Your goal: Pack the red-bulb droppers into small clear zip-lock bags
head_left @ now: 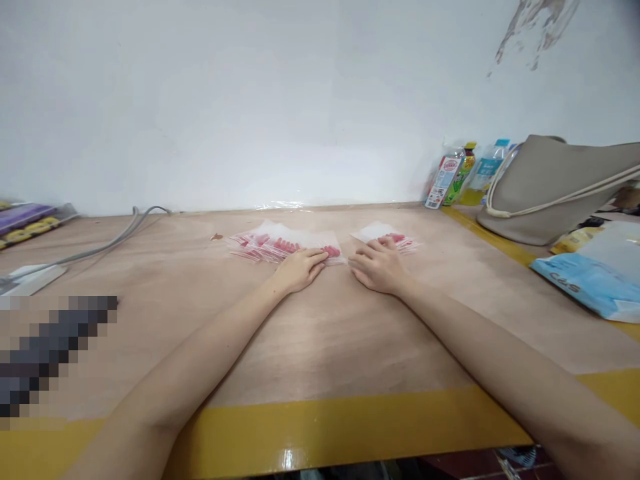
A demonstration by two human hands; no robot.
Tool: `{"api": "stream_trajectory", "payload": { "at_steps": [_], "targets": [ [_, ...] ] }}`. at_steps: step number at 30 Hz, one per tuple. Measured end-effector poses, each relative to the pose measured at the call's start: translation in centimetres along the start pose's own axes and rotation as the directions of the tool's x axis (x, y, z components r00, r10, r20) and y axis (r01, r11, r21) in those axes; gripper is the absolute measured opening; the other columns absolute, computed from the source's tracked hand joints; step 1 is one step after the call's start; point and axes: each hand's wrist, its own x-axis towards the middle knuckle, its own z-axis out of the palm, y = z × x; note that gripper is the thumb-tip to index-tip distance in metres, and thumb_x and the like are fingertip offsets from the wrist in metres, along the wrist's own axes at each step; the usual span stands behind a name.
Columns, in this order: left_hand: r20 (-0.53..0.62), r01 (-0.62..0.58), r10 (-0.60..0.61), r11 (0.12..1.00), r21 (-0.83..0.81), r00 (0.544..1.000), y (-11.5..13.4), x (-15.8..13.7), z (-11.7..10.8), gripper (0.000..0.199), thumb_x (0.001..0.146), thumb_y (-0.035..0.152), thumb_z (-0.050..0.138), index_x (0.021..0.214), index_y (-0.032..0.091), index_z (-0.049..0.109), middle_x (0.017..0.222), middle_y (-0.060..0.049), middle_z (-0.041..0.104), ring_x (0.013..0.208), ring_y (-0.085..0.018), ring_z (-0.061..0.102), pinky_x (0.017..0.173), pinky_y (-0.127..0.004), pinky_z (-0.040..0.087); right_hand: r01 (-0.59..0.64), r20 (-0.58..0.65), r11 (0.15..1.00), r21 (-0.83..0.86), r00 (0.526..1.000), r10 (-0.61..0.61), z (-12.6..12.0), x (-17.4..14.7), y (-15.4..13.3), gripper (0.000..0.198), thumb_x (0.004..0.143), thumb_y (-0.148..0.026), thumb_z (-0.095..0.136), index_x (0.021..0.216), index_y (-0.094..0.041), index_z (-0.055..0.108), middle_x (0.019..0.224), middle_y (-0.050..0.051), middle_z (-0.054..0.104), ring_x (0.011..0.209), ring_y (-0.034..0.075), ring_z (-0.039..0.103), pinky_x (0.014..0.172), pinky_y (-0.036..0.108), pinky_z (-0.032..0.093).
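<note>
Two fanned-out groups of small clear plastic bags lie on the wooden table. Each bag shows a white area and red pieces or print I cannot make out. My left hand (302, 268) rests on the right end of the larger left group of bags (273, 241), fingers stretched out flat over the top one. Across a narrow gap, my right hand (379, 267) lies against the near side of the smaller right group of bags (395, 237). Its fingers are apart and slightly bent, and its thumb side faces the gap.
A grey bag (565, 187) with a cord strap, several drink bottles (457, 175) and a blue tissue pack (585, 280) stand at right. A grey cable (117, 240), a white power strip (37, 279) and purple-yellow packs (30, 220) lie left. Yellow tape (300, 433) marks the table's front edge.
</note>
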Motion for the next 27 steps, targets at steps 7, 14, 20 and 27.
{"api": "stream_trajectory", "payload": {
  "at_steps": [7, 14, 20, 27],
  "targets": [
    [-0.078, 0.069, -0.07, 0.997, -0.02, 0.994, -0.1, -0.7, -0.3, 0.032, 0.086, 0.028, 0.051, 0.115, 0.017, 0.058, 0.118, -0.01, 0.06, 0.107, -0.022, 0.058, 0.09, -0.036, 0.049, 0.094, 0.03, 0.995, -0.027, 0.995, -0.093, 2.1, 1.4, -0.3, 0.023, 0.088, -0.022, 0.044, 0.082, -0.02, 0.066, 0.072, 0.004, 0.065, 0.077, 0.018, 0.048, 0.074, 0.037, 0.023],
    [-0.119, 0.094, -0.098, 0.995, -0.041, 0.988, 0.0, -0.8, 0.0, 0.022, 0.088, 0.026, 0.05, 0.1, 0.018, 0.067, 0.1, -0.006, 0.068, 0.09, -0.019, 0.065, 0.08, -0.031, 0.053, 0.11, -0.003, 0.99, 0.085, 0.994, -0.11, 2.5, 1.7, -0.5, 0.02, 0.087, -0.025, 0.047, 0.088, -0.021, 0.067, 0.076, 0.003, 0.068, 0.078, 0.017, 0.051, 0.083, 0.036, 0.023],
    [-0.155, 0.053, -0.055, 0.998, -0.017, 0.986, -0.2, -0.8, 0.4, 0.023, 0.089, 0.026, 0.049, 0.102, 0.018, 0.066, 0.1, -0.007, 0.068, 0.09, -0.019, 0.065, 0.079, -0.031, 0.054, 0.042, 0.002, 0.998, 0.048, 0.999, -0.042, 2.9, 2.1, -0.9, 0.026, 0.088, -0.022, 0.046, 0.072, -0.019, 0.067, 0.066, 0.002, 0.067, 0.068, 0.015, 0.049, 0.082, 0.036, 0.022],
    [-0.176, -0.096, 0.104, 0.994, 0.051, 0.979, 0.4, 0.2, 0.1, 0.021, 0.085, 0.03, 0.056, 0.099, 0.017, 0.064, 0.098, -0.008, 0.065, 0.094, -0.02, 0.06, 0.084, -0.033, 0.05, 0.022, -0.044, 1.0, 0.02, 0.999, -0.021, 2.8, 2.0, -0.9, 0.022, 0.085, -0.014, 0.046, 0.077, -0.018, 0.066, 0.074, 0.003, 0.067, 0.075, 0.015, 0.051, 0.08, 0.035, 0.022]
  ]
}}
